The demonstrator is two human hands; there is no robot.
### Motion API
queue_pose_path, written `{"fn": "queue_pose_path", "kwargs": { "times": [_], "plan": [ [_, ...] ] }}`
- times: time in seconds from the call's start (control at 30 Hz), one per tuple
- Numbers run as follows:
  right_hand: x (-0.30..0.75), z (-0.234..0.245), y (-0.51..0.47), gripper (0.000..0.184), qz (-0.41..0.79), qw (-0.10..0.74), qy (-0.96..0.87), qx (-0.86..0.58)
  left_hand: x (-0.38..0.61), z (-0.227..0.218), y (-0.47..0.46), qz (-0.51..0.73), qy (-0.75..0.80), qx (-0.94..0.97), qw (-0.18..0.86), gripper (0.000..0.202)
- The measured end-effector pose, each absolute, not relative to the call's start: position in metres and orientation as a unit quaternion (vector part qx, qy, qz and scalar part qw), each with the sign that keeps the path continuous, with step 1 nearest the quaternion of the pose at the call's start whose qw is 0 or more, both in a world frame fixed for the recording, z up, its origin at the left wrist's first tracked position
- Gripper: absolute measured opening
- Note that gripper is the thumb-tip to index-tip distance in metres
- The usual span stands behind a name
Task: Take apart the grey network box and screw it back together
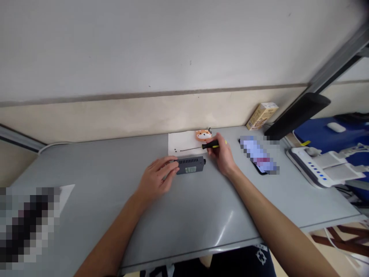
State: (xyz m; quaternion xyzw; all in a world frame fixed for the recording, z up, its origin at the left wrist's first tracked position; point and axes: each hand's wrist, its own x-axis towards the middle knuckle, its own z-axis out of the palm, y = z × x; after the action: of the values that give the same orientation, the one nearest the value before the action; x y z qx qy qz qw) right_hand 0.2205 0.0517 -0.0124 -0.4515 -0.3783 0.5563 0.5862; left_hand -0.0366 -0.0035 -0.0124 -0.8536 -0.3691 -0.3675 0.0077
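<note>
A small dark grey metal box lies on the grey table. My left hand rests on its left end, fingers touching it. My right hand is closed around a screwdriver with a black and yellow handle; its thin shaft points left over a white sheet of paper. Two tiny dark screws lie on that paper near the shaft's tip. An orange animal-shaped figure sits at the paper's back right corner.
A blurred phone lies right of my right hand. A small yellow carton stands by the wall. A white device with blue dots sits at the right edge, under a black lamp head. Another white paper lies at the left.
</note>
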Motion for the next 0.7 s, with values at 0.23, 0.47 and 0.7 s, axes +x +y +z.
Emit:
{"fn": "queue_pose_path", "kwargs": {
  "times": [0.23, 0.47, 0.7],
  "plan": [
    [0.251, 0.008, 0.057, 0.045, 0.511, 0.694, -0.315, -0.397, -0.021, 0.009, -0.004, -0.363, -0.381, -0.849, 0.049, 0.014],
    [0.261, 0.013, 0.053, 0.043, 0.496, 0.691, -0.363, -0.380, 0.016, 0.016, 0.010, -0.310, -0.315, -0.894, 0.077, 0.015],
    [0.260, 0.013, 0.052, 0.050, 0.467, 0.669, -0.409, -0.409, 0.017, 0.002, 0.009, -0.343, -0.339, -0.872, 0.089, 0.018]
  ]
}}
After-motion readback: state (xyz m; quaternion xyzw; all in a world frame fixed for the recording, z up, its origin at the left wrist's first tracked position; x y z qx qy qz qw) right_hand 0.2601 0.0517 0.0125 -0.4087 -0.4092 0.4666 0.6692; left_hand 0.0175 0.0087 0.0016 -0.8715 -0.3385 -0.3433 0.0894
